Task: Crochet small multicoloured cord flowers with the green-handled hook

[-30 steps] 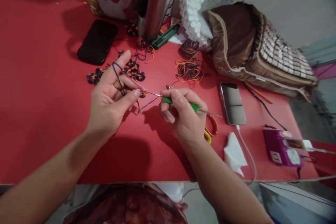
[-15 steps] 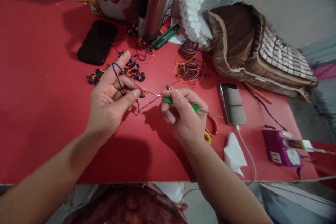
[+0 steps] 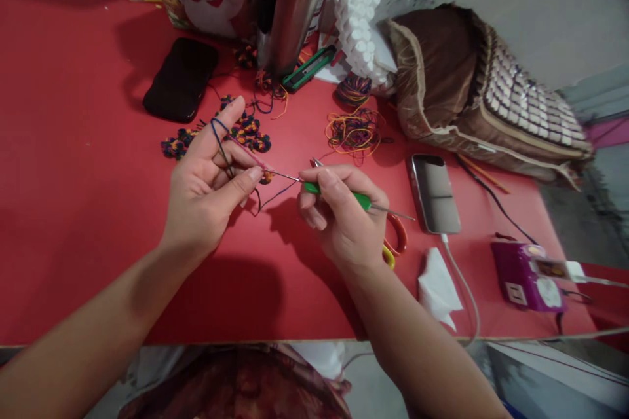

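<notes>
The right hand (image 3: 344, 209) has its grip closed around a green-handled hook (image 3: 362, 200). At the hook's tip, the left hand (image 3: 211, 180) pinches a small yarn piece (image 3: 266, 177), blue yarn (image 3: 220, 144) looped over one finger. Beyond the hook, a yarn tangle (image 3: 354, 133) lies on the tabletop (image 3: 88, 209).

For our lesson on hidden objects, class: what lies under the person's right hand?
Scissors, seemingly: orange and yellow handle loops show beside the right hand, and a metal tip, probably theirs, shows past its far side. The hand hides whatever lies between.
</notes>
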A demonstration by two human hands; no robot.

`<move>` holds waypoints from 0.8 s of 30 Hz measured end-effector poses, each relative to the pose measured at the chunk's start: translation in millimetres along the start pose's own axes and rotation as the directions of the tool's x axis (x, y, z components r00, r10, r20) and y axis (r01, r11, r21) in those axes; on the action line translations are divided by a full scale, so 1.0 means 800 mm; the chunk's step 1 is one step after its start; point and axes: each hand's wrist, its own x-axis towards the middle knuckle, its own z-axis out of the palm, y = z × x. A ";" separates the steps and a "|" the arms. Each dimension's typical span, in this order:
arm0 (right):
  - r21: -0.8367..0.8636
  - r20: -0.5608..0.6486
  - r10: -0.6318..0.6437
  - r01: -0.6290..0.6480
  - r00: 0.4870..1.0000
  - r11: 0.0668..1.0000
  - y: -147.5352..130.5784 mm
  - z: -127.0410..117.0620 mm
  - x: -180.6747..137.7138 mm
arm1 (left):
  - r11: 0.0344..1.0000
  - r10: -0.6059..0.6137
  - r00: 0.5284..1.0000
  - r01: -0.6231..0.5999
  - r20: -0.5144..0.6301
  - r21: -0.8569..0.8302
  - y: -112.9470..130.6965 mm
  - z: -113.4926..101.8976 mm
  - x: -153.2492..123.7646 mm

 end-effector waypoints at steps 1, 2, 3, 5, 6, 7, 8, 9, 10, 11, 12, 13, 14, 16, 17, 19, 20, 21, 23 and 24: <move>0.002 0.001 -0.001 0.001 1.000 1.000 0.000 0.000 0.000 | 1.000 0.001 1.000 -0.001 0.002 -0.005 0.000 0.000 0.000; -0.003 -0.001 0.001 -0.001 1.000 1.000 0.000 -0.001 0.000 | 1.000 0.000 1.000 0.000 0.004 -0.008 0.000 0.000 0.000; -0.012 -0.005 0.006 -0.006 1.000 1.000 0.000 -0.001 0.000 | 1.000 0.000 1.000 0.000 0.003 -0.010 0.000 0.000 0.000; -0.031 -0.008 0.010 -0.011 1.000 0.999 -0.001 -0.001 0.000 | 1.000 -0.006 1.000 0.006 -0.004 -0.016 -0.001 -0.001 0.000; -0.037 -0.007 0.010 -0.010 1.000 0.999 -0.001 -0.001 0.000 | 1.000 -0.011 1.000 0.011 -0.007 -0.020 -0.001 -0.001 0.000; -0.039 -0.006 0.007 -0.008 1.000 0.999 0.000 -0.001 0.000 | 1.000 -0.012 1.000 0.012 -0.008 -0.026 -0.002 -0.001 0.000; -0.039 -0.005 0.005 -0.005 1.000 0.999 0.000 -0.001 0.000 | 1.000 -0.013 1.000 0.013 -0.007 -0.027 -0.002 -0.001 0.000; -0.035 -0.005 0.003 -0.004 1.000 0.999 0.000 -0.001 0.000 | 1.000 -0.012 1.000 0.012 -0.003 -0.025 -0.001 -0.001 0.000; -0.027 -0.004 0.003 -0.003 1.000 1.000 0.000 -0.001 0.000 | 1.000 -0.010 1.000 0.010 0.000 -0.020 -0.001 0.000 0.000; -0.018 -0.002 0.003 -0.003 1.000 1.000 0.000 -0.001 -0.001 | 1.000 -0.007 1.000 0.007 0.002 -0.017 0.000 0.000 0.001; -0.009 0.000 0.002 -0.002 1.000 1.000 0.000 -0.001 -0.001 | 1.000 -0.005 1.000 0.005 0.005 -0.016 0.000 0.000 0.001; -0.003 0.004 0.002 -0.002 1.000 1.000 0.000 -0.001 -0.001 | 1.000 -0.005 1.000 0.005 0.007 -0.018 0.001 0.000 0.001; -0.004 0.006 0.002 -0.002 1.000 1.000 0.000 -0.001 -0.001 | 1.000 -0.002 1.000 0.002 0.011 -0.023 0.001 0.000 0.001; -0.022 -0.002 0.009 -0.009 1.000 1.000 -0.001 -0.002 -0.001 | 1.000 0.000 1.000 0.000 0.016 -0.026 0.001 0.000 0.001; -0.033 -0.008 0.013 -0.013 1.000 0.999 -0.001 -0.002 -0.001 | 1.000 0.000 1.000 0.000 0.016 -0.025 0.001 0.000 0.000; -0.042 -0.009 0.016 -0.016 1.000 0.999 0.000 -0.002 -0.001 | 1.000 -0.007 1.000 0.008 0.017 -0.021 0.000 -0.002 0.000; -0.041 -0.003 0.014 -0.015 1.000 0.999 0.000 -0.003 -0.001 | 1.000 -0.013 1.000 0.014 0.019 -0.021 0.000 -0.002 0.000; -0.038 0.006 0.012 -0.012 1.000 0.999 0.000 -0.003 -0.001 | 1.000 -0.018 1.000 0.019 0.022 -0.023 -0.001 -0.003 0.000; -0.034 0.026 0.007 -0.006 1.000 0.999 0.001 -0.003 -0.001 | 0.999 -0.025 0.999 0.026 0.040 -0.025 -0.001 -0.003 0.000; -0.034 0.032 0.005 -0.004 0.999 0.999 0.002 -0.003 -0.001 | 0.999 -0.029 0.998 0.031 0.053 -0.023 -0.001 -0.003 0.000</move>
